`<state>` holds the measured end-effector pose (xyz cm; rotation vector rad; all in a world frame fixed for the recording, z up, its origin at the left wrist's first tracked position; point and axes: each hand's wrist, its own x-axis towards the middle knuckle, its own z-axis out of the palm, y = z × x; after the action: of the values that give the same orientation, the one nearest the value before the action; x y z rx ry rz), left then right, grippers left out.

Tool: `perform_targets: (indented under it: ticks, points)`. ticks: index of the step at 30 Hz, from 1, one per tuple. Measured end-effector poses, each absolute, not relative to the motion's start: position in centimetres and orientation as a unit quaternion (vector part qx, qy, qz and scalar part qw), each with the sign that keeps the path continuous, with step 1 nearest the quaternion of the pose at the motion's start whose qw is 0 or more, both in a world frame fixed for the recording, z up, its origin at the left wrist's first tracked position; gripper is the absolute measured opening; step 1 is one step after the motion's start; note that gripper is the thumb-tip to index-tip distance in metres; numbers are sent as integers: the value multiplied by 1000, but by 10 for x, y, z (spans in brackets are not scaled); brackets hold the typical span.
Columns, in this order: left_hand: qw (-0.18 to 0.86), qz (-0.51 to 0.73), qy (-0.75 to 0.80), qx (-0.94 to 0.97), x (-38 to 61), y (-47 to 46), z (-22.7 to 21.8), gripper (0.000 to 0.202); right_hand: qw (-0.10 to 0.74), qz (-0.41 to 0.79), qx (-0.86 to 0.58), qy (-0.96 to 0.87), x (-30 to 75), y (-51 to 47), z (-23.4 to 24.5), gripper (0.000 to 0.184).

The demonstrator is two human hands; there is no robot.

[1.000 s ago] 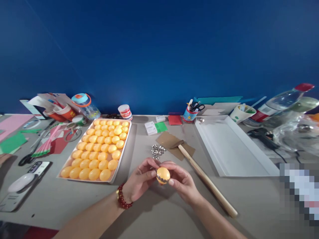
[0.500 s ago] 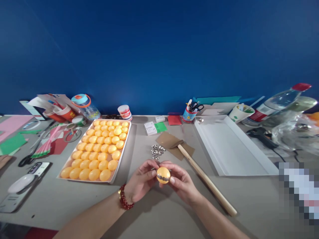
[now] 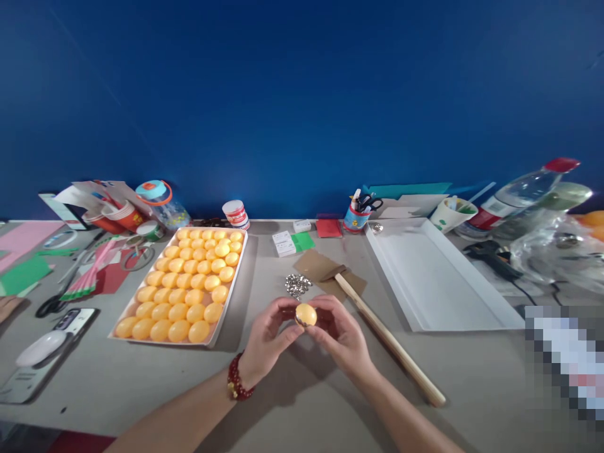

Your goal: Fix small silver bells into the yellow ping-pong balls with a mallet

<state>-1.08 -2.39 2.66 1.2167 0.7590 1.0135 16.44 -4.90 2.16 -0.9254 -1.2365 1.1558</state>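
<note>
Both my hands hold one orange ball (image 3: 306, 314) above the grey table, near its front middle. A band of small silver studs shows along the ball's lower edge. My left hand (image 3: 270, 338), with a red bead bracelet at the wrist, pinches the ball from the left. My right hand (image 3: 340, 338) closes on it from the right. A small heap of silver studs (image 3: 297, 285) lies just beyond my fingers. To the left stands a white tray (image 3: 233, 303) filled with several rows of orange balls.
A wooden-handled mallet (image 3: 387, 340) lies diagonally right of my hands, its head on brown paper (image 3: 315, 263). An empty white tray (image 3: 434, 277) sits at the right. Cups, scissors, paper scraps, a phone (image 3: 40, 354), bottles (image 3: 528, 192) and a glue gun (image 3: 488, 258) crowd the edges.
My hands have moved a little away from me, towards the stud heap, and have turned the ball so less of its stud band shows. The view has shifted slightly.
</note>
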Motion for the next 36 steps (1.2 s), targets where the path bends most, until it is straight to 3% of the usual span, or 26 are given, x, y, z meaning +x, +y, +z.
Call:
perform_targets:
  ticks: [6, 13, 22, 30, 33, 36]
  points:
    - [620, 447, 351, 542, -10, -23, 28, 26, 564, 469, -398, -551, 162, -53, 15, 28]
    - [608, 452, 375, 535, -10, -28, 28, 32, 562, 478, -411, -536, 162, -56, 15, 54]
    - [552, 451, 383, 587, -15, -30, 19, 37, 559, 483, -410, -535, 162, -57, 15, 55]
    - [438, 386, 338, 738, -18, -26, 24, 57, 555, 614, -386, -409, 163, -48, 17, 53]
    - [420, 391, 339, 745, -17, -22, 26, 43, 531, 620, -395, -421, 164, -47, 15, 51]
    - [448, 444, 366, 684, -16, -20, 24, 34, 522, 544, -451, -478, 168, -44, 10, 46]
